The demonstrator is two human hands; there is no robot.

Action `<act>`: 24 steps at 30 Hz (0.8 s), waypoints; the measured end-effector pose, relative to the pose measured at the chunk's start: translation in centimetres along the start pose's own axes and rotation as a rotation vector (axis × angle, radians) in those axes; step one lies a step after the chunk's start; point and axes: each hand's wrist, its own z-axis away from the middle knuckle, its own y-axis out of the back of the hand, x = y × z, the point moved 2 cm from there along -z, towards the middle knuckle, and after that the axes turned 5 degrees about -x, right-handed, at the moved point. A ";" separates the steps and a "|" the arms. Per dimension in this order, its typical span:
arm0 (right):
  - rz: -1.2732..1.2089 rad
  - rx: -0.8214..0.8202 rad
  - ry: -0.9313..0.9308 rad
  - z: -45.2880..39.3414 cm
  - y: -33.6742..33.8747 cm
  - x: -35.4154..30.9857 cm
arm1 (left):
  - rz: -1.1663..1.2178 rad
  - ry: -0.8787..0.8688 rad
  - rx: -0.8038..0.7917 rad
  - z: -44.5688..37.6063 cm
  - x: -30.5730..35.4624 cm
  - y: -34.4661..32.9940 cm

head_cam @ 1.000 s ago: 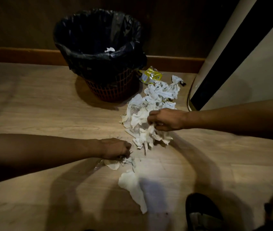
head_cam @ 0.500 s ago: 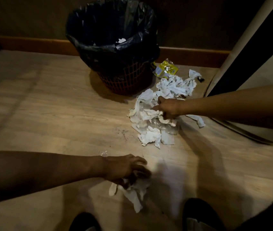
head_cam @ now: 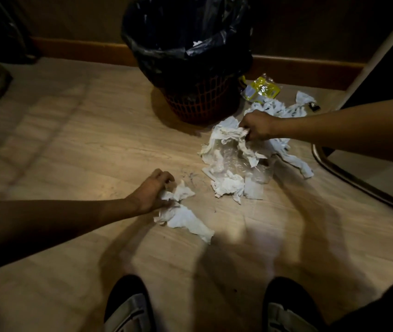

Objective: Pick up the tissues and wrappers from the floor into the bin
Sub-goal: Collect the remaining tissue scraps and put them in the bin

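Pretty dim overall, one warm pool of light mid-floor [head_cam: 109, 149], long soft shadows, edges dark and slightly blurry.

Left hand [head_cam: 153, 194] dragged its tissue [head_cam: 183, 218] toward the pile [head_cam: 229, 161].

We have the bin [head_cam: 190, 68] standing at the back against the wall, on the floor [head_cam: 71, 144]. Just to its right lies a wrapper [head_cam: 261, 88], and in front of that, a heap of tissues [head_cam: 229, 164] spreads forward. The right hand [head_cam: 257, 124] sits on the heap's rear edge. Nearer us and to the left, apart from the heap, lies a smaller tissue clump [head_cam: 183, 216], with the left hand [head_cam: 152, 192] on its left end. Two feet [head_cam: 128, 305] sit nearest us.
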 end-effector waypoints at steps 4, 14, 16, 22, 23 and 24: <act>-0.023 0.028 0.006 0.1 0.6 -0.3 | 0.099 0.272 -0.023 2.0 -2.2 -1.9; -0.010 0.184 -0.041 2.0 2.3 1.9 | -0.030 0.060 -0.061 0.4 1.2 -3.6; 0.087 0.152 -0.033 2.8 1.8 2.9 | 0.019 0.048 0.005 -0.2 2.5 -3.6; 0.298 -0.149 -0.086 4.7 -0.9 4.0 | -0.104 0.054 -0.050 -0.6 6.5 -7.2; 0.298 -0.190 -0.128 5.0 -1.3 4.3 | -0.165 0.033 -0.045 -0.7 6.6 -7.6; 0.285 -0.217 -0.161 5.2 -1.6 4.6 | -0.208 0.018 -0.036 -0.8 6.6 -7.9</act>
